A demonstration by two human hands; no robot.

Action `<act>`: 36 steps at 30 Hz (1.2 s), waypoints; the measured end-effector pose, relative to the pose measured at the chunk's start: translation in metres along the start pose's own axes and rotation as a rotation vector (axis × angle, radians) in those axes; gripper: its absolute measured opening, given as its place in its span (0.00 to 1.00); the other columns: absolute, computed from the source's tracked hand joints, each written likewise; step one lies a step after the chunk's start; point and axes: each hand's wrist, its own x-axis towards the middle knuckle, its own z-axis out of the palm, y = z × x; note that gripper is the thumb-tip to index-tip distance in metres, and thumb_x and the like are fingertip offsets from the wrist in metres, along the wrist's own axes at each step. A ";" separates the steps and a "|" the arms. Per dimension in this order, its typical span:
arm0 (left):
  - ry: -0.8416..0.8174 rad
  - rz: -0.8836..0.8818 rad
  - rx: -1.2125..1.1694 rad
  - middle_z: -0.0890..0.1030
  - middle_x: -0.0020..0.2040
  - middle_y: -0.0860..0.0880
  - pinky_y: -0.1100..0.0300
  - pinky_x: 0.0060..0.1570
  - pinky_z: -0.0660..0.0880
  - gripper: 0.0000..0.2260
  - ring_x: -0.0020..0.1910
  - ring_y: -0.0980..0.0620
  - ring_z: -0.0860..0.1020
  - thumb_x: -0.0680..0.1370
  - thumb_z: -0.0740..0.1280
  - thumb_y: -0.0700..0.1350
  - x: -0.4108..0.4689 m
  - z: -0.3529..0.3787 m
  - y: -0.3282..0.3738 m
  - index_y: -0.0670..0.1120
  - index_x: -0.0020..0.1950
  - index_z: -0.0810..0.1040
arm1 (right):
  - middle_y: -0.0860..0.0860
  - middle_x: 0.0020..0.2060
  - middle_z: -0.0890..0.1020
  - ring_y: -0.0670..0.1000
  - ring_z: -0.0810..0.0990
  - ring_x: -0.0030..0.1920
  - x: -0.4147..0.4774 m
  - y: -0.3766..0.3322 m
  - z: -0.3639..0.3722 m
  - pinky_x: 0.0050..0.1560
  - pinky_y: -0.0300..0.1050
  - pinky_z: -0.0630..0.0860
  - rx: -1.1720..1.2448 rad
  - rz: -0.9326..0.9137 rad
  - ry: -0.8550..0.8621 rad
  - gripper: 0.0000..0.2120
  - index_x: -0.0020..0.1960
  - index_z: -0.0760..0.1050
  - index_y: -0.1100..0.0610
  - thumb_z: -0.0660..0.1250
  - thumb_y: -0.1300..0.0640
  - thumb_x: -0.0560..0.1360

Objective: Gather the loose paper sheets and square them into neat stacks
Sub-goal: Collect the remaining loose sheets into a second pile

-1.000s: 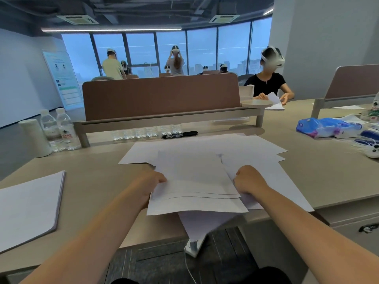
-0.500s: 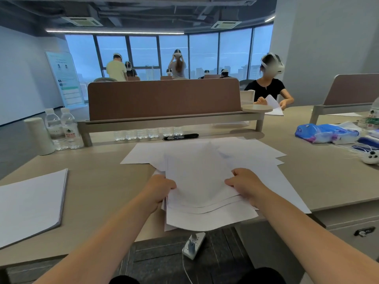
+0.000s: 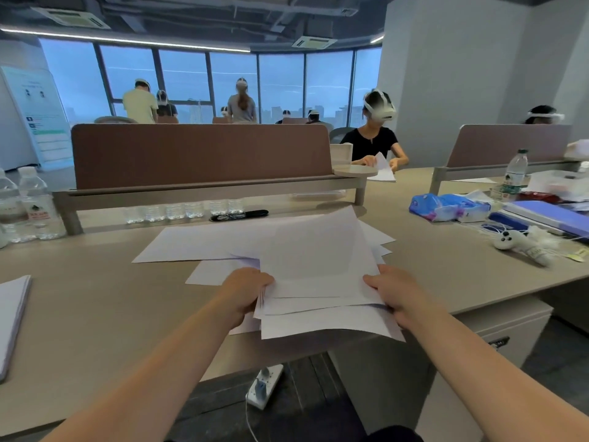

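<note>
A: Hands?
B: Two. Left hand (image 3: pixel 245 291) gripping the left side of a fanned bundle of paper sheets (image 3: pixel 318 275), right hand (image 3: pixel 396 293) gripping its right side, overhanging the desk's (image 3: pixel 95 301) near edge.
A: Other paper?
B: Loose sheets (image 3: pixel 197 244) flat behind the bundle, uncountable; one stack (image 3: pixel 11 314) at the left edge.
A: Writing?
B: Two water bottles (image 3: pixel 36 205) far left, labels unreadable.

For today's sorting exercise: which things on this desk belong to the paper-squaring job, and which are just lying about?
Belong: fanned sheets, gripped by the left hand and right hand; loose sheets behind them; neat stack at the far left.
Lying about: water bottles; black marker; tissue pack; blue folders; plush toy.
</note>
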 end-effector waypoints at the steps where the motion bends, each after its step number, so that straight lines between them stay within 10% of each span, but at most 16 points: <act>1: -0.015 -0.002 -0.010 0.81 0.55 0.37 0.49 0.55 0.76 0.11 0.54 0.38 0.80 0.77 0.67 0.39 0.002 0.006 0.001 0.35 0.56 0.78 | 0.55 0.50 0.83 0.58 0.81 0.52 0.001 0.002 -0.005 0.55 0.55 0.79 -0.020 0.000 0.006 0.07 0.55 0.77 0.56 0.63 0.61 0.79; 6: -0.073 0.043 -0.013 0.85 0.51 0.40 0.43 0.59 0.77 0.06 0.54 0.37 0.81 0.76 0.67 0.37 0.012 0.033 0.009 0.39 0.50 0.82 | 0.56 0.46 0.83 0.58 0.82 0.47 0.009 0.005 -0.027 0.52 0.51 0.78 -0.136 -0.032 0.095 0.06 0.51 0.79 0.57 0.64 0.60 0.78; 13: -0.034 -0.002 -0.056 0.71 0.40 0.41 0.54 0.38 0.65 0.05 0.40 0.47 0.68 0.74 0.63 0.33 0.032 0.059 0.007 0.42 0.42 0.74 | 0.55 0.30 0.70 0.53 0.68 0.31 0.025 0.013 -0.035 0.32 0.42 0.62 -0.240 0.015 0.132 0.14 0.31 0.65 0.59 0.61 0.65 0.74; 30: -0.045 -0.122 -0.091 0.78 0.38 0.42 0.51 0.46 0.76 0.03 0.39 0.43 0.77 0.76 0.67 0.36 0.033 0.056 0.009 0.39 0.49 0.79 | 0.51 0.29 0.67 0.50 0.64 0.29 0.030 0.009 -0.027 0.27 0.40 0.58 -0.313 0.002 0.091 0.16 0.31 0.61 0.57 0.61 0.67 0.73; 33: -0.074 -0.116 -0.046 0.80 0.42 0.39 0.51 0.45 0.76 0.05 0.41 0.42 0.78 0.76 0.67 0.34 0.033 0.054 0.008 0.35 0.51 0.78 | 0.52 0.31 0.70 0.51 0.68 0.31 0.025 0.013 -0.026 0.30 0.41 0.62 -0.317 -0.033 0.089 0.10 0.34 0.66 0.58 0.61 0.68 0.72; 36: -0.080 -0.086 -0.004 0.80 0.42 0.40 0.53 0.43 0.77 0.04 0.40 0.44 0.79 0.74 0.65 0.32 0.034 0.053 0.006 0.35 0.48 0.78 | 0.55 0.49 0.77 0.53 0.74 0.43 0.019 0.012 -0.026 0.39 0.43 0.68 -0.223 -0.042 0.068 0.14 0.59 0.71 0.56 0.61 0.66 0.74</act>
